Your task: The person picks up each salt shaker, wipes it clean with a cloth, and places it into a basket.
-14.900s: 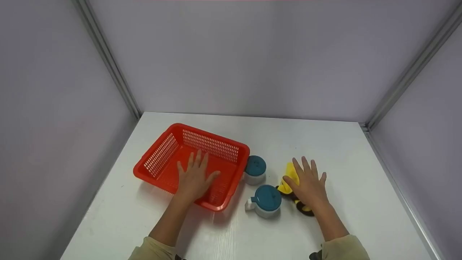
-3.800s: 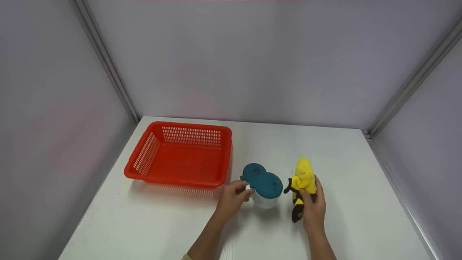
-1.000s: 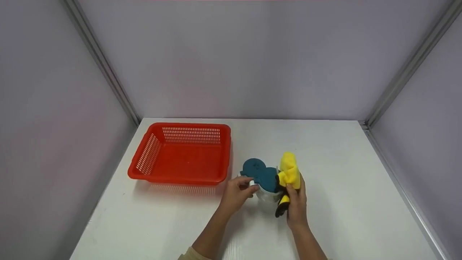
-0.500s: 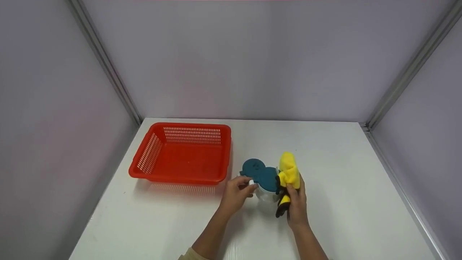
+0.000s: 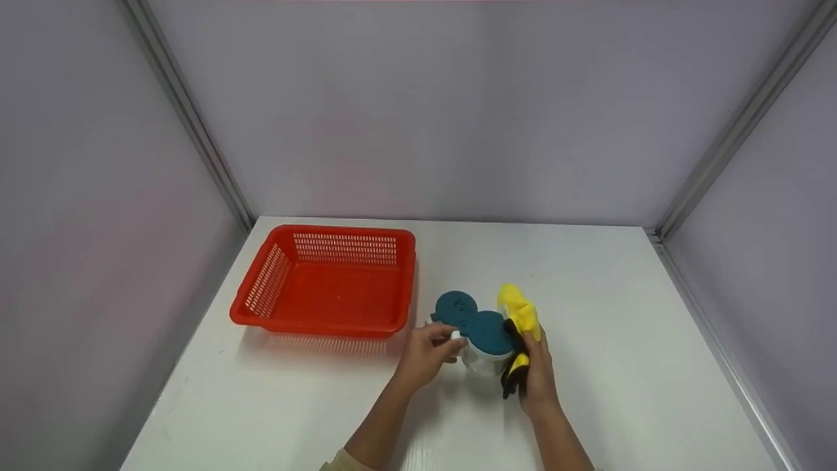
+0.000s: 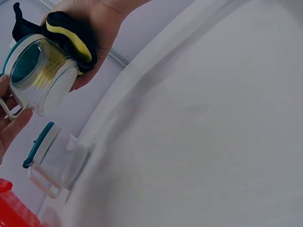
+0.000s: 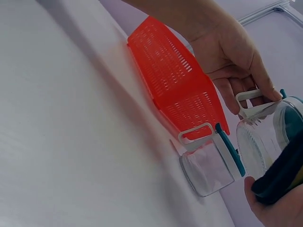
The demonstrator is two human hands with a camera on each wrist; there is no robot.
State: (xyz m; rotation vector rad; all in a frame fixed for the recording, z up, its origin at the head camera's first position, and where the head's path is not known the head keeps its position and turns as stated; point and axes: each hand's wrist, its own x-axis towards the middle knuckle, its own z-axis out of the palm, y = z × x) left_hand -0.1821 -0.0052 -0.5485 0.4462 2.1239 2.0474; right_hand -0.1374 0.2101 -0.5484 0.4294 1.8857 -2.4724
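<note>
My left hand [image 5: 422,356] grips the white handle of a clear jar [image 5: 487,333] with a teal lid. In the left wrist view this jar [image 6: 45,78] is tilted and held above the table. My right hand [image 5: 539,373] holds a soft yellow-and-black plush toy [image 5: 520,314] against the jar's right side. Its dark part [image 6: 71,35] overlaps the jar, and yellow shows through the glass. A second, similar jar [image 7: 208,163] stands on the table just behind, its teal lid [image 5: 456,306] partly overlapped by the held one in the head view.
A red plastic basket [image 5: 327,327] with slotted sides stands on the white table [image 5: 274,405], left of the jars. Nothing shows inside it. Pale panels [image 5: 418,118] enclose the table at the back and both sides.
Since the earliest frame, the basket has turned and shifted left, and both hands have taken hold. Over the last second the plush toy's top has tipped left toward the jar; the left hand kept its grip.
</note>
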